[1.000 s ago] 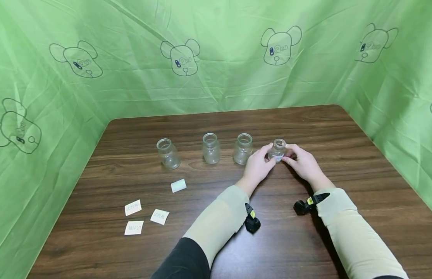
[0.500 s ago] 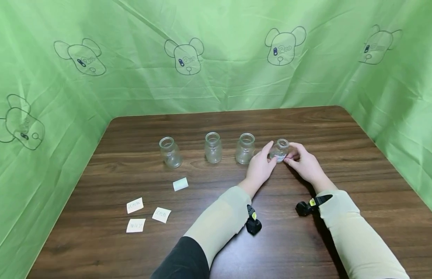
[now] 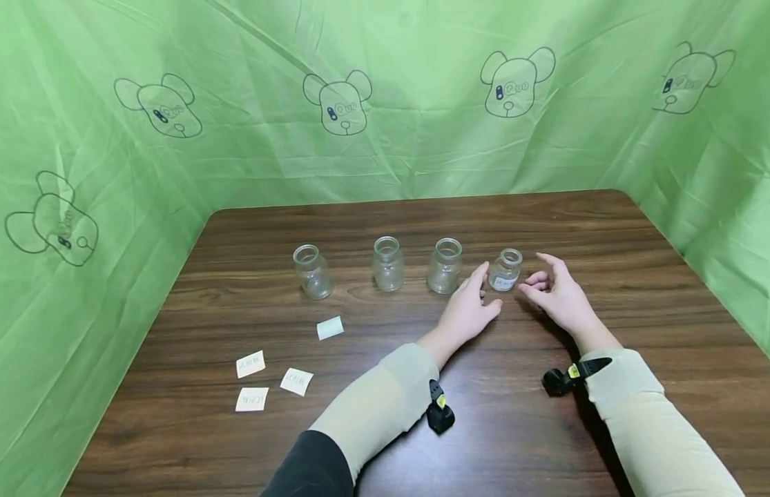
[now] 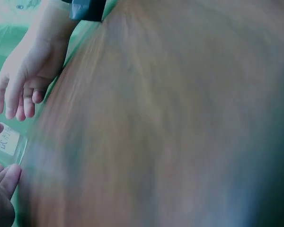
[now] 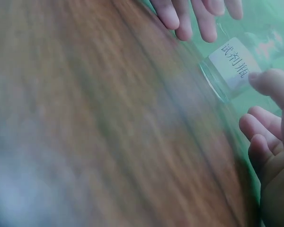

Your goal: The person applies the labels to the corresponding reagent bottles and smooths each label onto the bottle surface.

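A small clear glass bottle (image 3: 505, 270) stands upright at the right end of a row of glassware, with a white label of handwritten characters (image 5: 232, 64) on its side. My left hand (image 3: 467, 308) is just left of it, fingers extended, with a gap to the glass. On the other side my right hand (image 3: 561, 298) hovers with loosely bent fingers, apart from the bottle and holding nothing. Left of the bottle stand three wider clear glass jars, the right jar (image 3: 445, 268), the middle jar (image 3: 387, 266) and the left jar (image 3: 313, 273).
In front of the jars lies a pale blank-looking slip (image 3: 330, 328). Three white slips with faint writing lie further left, among them a lower slip (image 3: 252, 399). Green cloth (image 3: 397, 159) hangs behind and beside the brown wooden table (image 3: 385, 442).
Both hands have let go of the labelled bottle and drawn apart, the right hand to the right, the left slightly toward me. The bottle's label now shows. The head view has shifted slightly.
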{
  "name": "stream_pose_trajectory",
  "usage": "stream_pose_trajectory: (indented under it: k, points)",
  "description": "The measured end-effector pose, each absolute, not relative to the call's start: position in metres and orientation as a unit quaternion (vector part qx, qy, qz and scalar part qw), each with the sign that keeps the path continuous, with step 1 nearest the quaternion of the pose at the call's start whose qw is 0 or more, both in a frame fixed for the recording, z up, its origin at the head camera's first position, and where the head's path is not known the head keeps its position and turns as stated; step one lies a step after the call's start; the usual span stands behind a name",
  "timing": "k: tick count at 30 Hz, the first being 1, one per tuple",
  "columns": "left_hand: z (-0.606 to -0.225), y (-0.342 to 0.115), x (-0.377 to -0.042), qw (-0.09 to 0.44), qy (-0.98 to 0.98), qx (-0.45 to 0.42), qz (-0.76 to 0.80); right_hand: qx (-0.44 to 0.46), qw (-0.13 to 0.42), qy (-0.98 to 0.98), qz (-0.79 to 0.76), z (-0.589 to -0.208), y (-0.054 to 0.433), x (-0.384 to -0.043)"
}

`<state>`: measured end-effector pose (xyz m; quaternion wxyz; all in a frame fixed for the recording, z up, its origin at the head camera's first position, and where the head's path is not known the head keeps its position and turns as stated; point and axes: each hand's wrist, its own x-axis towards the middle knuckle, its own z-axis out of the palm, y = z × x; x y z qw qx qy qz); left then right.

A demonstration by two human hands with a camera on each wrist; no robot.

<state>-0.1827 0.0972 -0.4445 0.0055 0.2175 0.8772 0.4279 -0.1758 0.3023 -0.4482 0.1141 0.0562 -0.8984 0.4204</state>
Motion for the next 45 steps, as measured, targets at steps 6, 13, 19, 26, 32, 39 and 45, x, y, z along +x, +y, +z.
stream_pose_trajectory:
  k: [6, 13, 19, 26, 32, 39, 45]
  points:
    - [-0.439, 0.087, -0.182, 0.033, 0.868, 0.242, 0.432, 0.040, 0.108, -0.890, 0.440, -0.435, 0.298, -0.168]
    - [-0.432, 0.070, -0.177, 0.047, 0.869, 0.303, 0.387, 0.041, 0.113, -0.881, 0.458, -0.404, 0.277, -0.149]
    - [-0.426, 0.052, -0.172, 0.058, 0.872, 0.333, 0.355, 0.048, 0.117, -0.879, 0.460, -0.413, 0.285, -0.148]
    - [-0.421, 0.025, -0.168, 0.041, 0.874, 0.330, 0.354, 0.050, 0.116, -0.883, 0.452, -0.419, 0.287, -0.145]
    - [-0.423, -0.010, -0.172, 0.030, 0.880, 0.311, 0.358, 0.063, 0.140, -0.879, 0.451, -0.418, 0.278, -0.142]
    - [-0.418, -0.042, -0.177, 0.011, 0.889, 0.288, 0.356, 0.063, 0.149, -0.884, 0.439, -0.420, 0.275, -0.141]
    - [-0.408, -0.069, -0.180, 0.002, 0.890, 0.267, 0.370, 0.073, 0.151, -0.885, 0.434, -0.418, 0.272, -0.141]
